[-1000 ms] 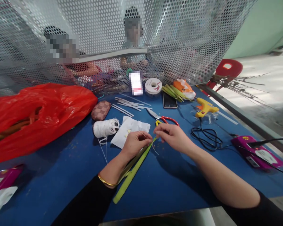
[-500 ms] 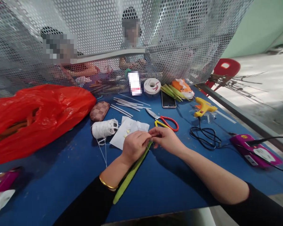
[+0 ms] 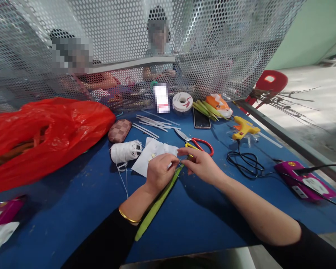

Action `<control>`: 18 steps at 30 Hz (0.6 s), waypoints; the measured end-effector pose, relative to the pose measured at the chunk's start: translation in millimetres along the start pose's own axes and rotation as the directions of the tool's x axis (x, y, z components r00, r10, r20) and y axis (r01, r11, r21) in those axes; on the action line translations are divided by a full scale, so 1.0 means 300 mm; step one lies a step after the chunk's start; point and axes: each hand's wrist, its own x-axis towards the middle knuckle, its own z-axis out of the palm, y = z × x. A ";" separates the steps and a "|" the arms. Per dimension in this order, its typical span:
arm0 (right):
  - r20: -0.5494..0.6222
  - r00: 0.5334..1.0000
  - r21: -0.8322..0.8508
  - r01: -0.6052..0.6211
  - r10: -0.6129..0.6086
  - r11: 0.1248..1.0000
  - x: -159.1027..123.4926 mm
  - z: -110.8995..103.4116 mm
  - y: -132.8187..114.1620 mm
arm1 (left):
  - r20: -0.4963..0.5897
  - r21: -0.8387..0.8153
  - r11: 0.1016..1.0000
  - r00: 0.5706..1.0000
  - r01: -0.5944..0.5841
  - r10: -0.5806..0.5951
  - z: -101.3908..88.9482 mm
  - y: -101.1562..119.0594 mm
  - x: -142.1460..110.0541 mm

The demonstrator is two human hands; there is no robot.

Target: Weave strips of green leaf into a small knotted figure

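Observation:
My left hand (image 3: 161, 172) is closed around the upper end of a long green leaf (image 3: 154, 213), which runs down toward the table's front edge. A thin pale thread loops at the leaf's tip between my hands. With finger and thumb bent together, my right hand (image 3: 202, 164) pinches at this thread beside the tip. Behind my left hand lies a white paper sheet (image 3: 145, 158) with small yellowish bits on it. A spool of white thread (image 3: 124, 152) lies left of the paper. Red-and-yellow-handled scissors (image 3: 198, 144) lie just beyond my right hand.
White sticks (image 3: 155, 123), a checkered pouch (image 3: 120, 130), a ribbon roll (image 3: 182, 102), green leaves (image 3: 205, 109) and a phone (image 3: 201, 119) lie farther back. A yellow glue gun (image 3: 245, 127) with cord and a purple power strip (image 3: 305, 180) sit right; a red bag (image 3: 58, 138) left. People sit behind the mesh.
My right hand has drawn slightly away from my left, and its fingers have opened a little around the thread. The leaf stays in my left hand. The view has shifted slightly.

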 end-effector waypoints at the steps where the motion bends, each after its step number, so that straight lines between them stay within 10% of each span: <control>1: 0.029 0.999 -0.036 0.031 -0.030 0.999 -0.001 -0.003 -0.003 | 0.009 -0.008 1.000 1.000 0.014 -0.014 0.000 -0.001 -0.001; 8: 0.060 0.945 -0.414 0.318 -0.323 0.853 -0.016 -0.046 -0.055 | 0.057 -0.107 0.979 0.984 0.174 -0.169 -0.003 -0.005 -0.001; 18: 0.366 0.920 -0.560 0.335 -0.136 0.758 -0.043 -0.114 -0.094 | 0.133 -0.088 0.888 0.889 0.452 -0.439 -0.017 -0.043 0.013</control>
